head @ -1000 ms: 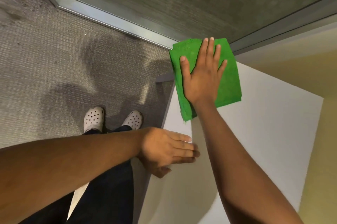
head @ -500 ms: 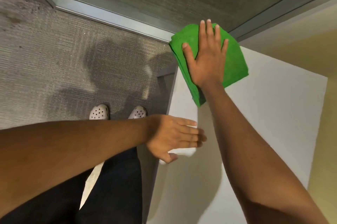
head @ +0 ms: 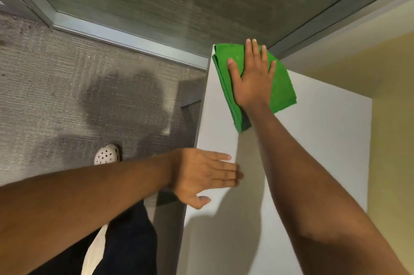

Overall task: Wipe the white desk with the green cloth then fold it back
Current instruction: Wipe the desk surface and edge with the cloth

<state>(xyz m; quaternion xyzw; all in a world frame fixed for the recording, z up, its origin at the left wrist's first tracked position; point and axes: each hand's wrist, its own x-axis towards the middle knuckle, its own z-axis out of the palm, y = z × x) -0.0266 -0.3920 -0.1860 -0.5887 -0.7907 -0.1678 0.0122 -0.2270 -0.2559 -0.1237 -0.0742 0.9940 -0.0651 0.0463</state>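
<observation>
A folded green cloth (head: pixel 282 86) lies flat at the far left corner of the white desk (head: pixel 318 149). My right hand (head: pixel 252 77) presses palm-down on the cloth with fingers spread, covering its middle. My left hand (head: pixel 201 176) rests flat on the desk's left edge nearer to me, fingers together and extended, holding nothing. The desk's near part is partly hidden by my right forearm.
A glass wall with a metal frame (head: pixel 125 37) runs behind the desk. Grey carpet (head: pixel 56 95) lies to the left, with my white perforated shoe (head: pixel 106 153) on it. A yellow wall (head: pixel 392 140) borders the desk on the right.
My right hand has pushed the cloth farther away along the desk's left side into the far corner. My left hand stays on the desk edge.
</observation>
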